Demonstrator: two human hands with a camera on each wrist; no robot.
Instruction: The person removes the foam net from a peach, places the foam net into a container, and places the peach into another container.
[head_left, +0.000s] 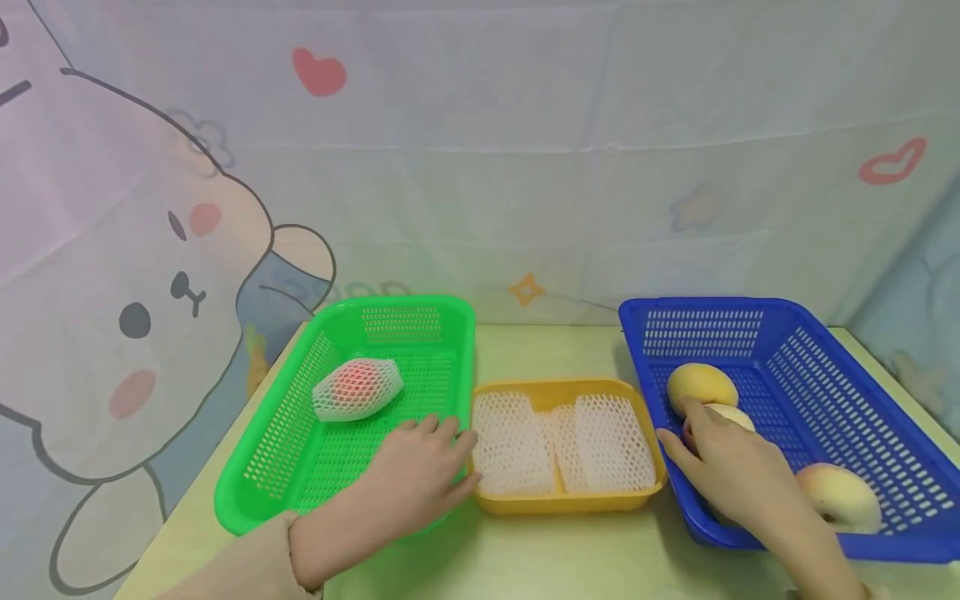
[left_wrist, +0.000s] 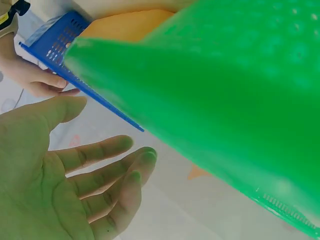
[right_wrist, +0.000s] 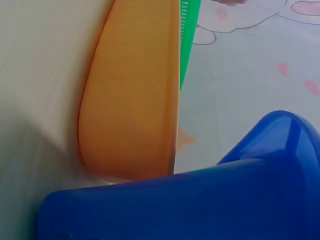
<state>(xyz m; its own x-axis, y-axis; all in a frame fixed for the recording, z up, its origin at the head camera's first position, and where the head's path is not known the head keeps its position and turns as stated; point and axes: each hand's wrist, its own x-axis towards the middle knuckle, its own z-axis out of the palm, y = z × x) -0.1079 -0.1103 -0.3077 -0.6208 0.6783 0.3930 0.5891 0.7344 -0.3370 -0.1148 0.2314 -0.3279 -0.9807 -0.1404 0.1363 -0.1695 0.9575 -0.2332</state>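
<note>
My right hand (head_left: 738,467) is in the blue basket (head_left: 806,312), its index finger lying across a red-and-yellow peach (head_left: 731,414). The thumb stretches away toward the basket's left rim; the other fingers are hidden. A yellow fruit (head_left: 702,387) lies just beyond, and a paler peach (head_left: 842,497) rests nearer the front. My left hand (head_left: 412,467) hovers by the right rim of the green basket (head_left: 258,433). In the left wrist view, that left hand (left_wrist: 85,175) has loose, spread fingers and holds nothing. Inside the green basket sits a reddish fruit (head_left: 356,389) in white foam netting.
Between the baskets stands a yellow-orange tray (head_left: 562,503) with white foam net sleeves (head_left: 513,442) in it. All three containers sit on a pale tabletop (head_left: 540,554). A printed cloth (head_left: 480,192) hangs close behind them.
</note>
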